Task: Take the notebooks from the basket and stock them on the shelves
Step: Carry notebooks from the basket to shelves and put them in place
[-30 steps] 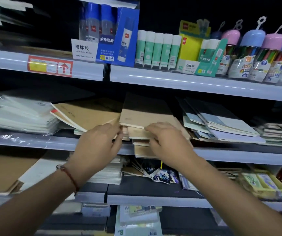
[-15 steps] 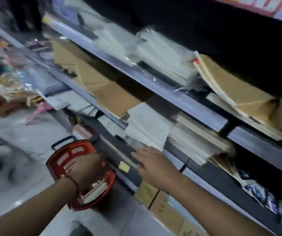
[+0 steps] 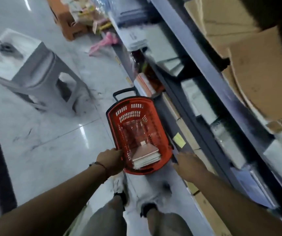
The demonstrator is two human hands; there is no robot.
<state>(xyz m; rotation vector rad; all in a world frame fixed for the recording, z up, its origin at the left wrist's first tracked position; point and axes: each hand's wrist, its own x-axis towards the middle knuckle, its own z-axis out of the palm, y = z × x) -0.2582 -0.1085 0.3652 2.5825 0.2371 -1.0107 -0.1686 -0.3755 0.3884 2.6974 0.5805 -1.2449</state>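
1. On the pale tiled floor (image 3: 39, 133) at the foot of the shelving, a red slotted plastic shopping basket (image 3: 137, 113) stood with its black handle (image 3: 123, 92) at the far end, its long axis running away from the person and roughly parallel to the grey metal shelf edge (image 3: 203, 86).

2. Inside the basket, a small stack of pink-covered notebooks (image 3: 146, 156) lay flat at the near end, the end closest to the person, with crumpled clear plastic wrap (image 3: 135, 132) beyond it.

3. The left hand (image 3: 110, 160) was at the basket's near-left rim, fingers curled over the edge in what looked like a grip; the stack lay just to its right, inside the wall.

4. The right hand (image 3: 188, 165) hovered outside the basket's near-right corner, fingers spread and holding nothing, the stack lying to its left across the rim.

5. Both hands were near the notebooks, flanking them; the left appeared a touch nearer but occupied with the rim, so the free right hand seemed the likelier one to reach in, travelling leftward and down over the wall.

6. Brown kraft-covered pads (image 3: 262, 79) and white wrapped packs (image 3: 164, 48) filled the shelves to the right, above the basket; a grey plastic stool (image 3: 34, 77) stood well apart on the left.
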